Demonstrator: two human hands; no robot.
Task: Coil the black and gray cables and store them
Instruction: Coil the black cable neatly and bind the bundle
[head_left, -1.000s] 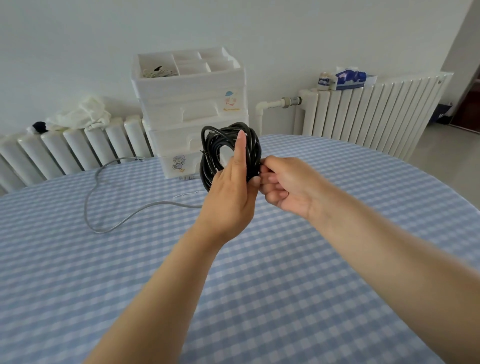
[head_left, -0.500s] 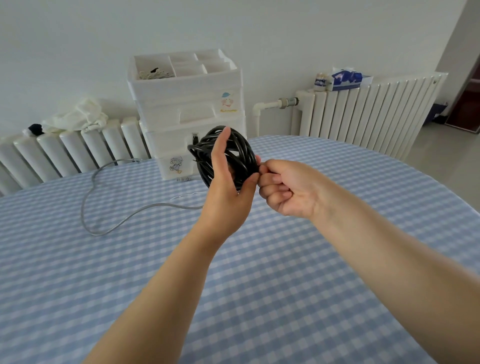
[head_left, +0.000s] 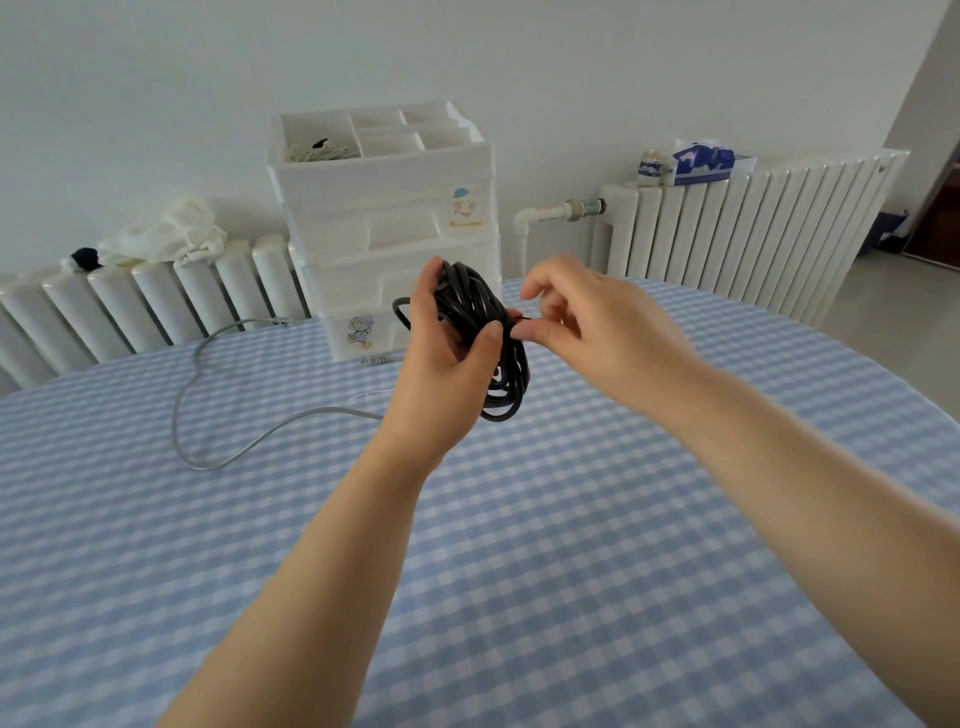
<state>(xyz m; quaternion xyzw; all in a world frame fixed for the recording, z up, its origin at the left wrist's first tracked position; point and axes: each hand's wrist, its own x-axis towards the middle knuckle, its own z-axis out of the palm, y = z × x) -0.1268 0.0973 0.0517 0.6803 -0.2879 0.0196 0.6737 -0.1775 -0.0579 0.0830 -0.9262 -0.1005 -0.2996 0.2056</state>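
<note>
A coiled black cable (head_left: 511, 374) hangs above the table, gripped around its upper part by my left hand (head_left: 441, 374). My right hand (head_left: 587, 327) is just to its right, thumb and forefinger pinching a thin black end or tie at the coil's side, other fingers spread. A gray cable (head_left: 218, 447) lies loose on the checked tablecloth to the left, its far end running toward the white drawer unit (head_left: 384, 218). The unit's top tray holds divided compartments, one with small pale items.
The round table carries a blue-and-white checked cloth (head_left: 519, 571). White radiators stand behind it; the left one (head_left: 130, 306) bears a white cloth, the right one (head_left: 743, 228) a tissue pack and a small jar. A doorway opens at far right.
The coil has tilted from upright to edge-on and dropped lower in my left hand. My right hand has opened from a fist into a fingertip pinch at the coil's side.
</note>
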